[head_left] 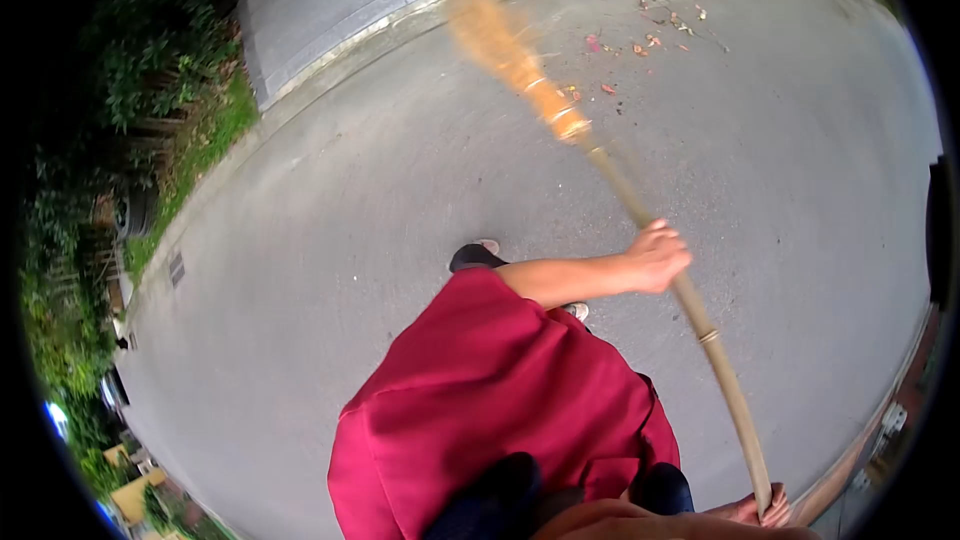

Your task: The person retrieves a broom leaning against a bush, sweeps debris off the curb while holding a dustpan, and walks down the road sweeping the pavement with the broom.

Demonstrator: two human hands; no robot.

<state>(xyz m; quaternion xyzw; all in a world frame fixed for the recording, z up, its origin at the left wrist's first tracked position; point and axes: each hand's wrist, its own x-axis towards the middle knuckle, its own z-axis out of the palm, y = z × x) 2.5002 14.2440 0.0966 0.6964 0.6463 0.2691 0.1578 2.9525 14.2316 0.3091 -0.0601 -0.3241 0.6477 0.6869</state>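
Observation:
A long broom (725, 372) with a bamboo handle slants across the view, its orange-brown bristle head (500, 45) up and to the left, blurred by motion. Midway along the handle, my left hand (657, 257) is closed around it, with that arm stretched across my body. Down at the handle's near end, my right hand (768, 508) grips the pole; part of it is cut off by my forearm and the frame edge. Dry leaves and pink petals (650, 40) lie scattered on the pavement to the right of the bristles.
Grey pavement (300, 280) surrounds me. A paved driveway slab (340, 5) meets the curb at upper left, beside a grass strip (205, 155) and bushes (140, 70). My red garment (500, 390) covers the lower middle, with my shoes (487, 247) partly showing beyond it.

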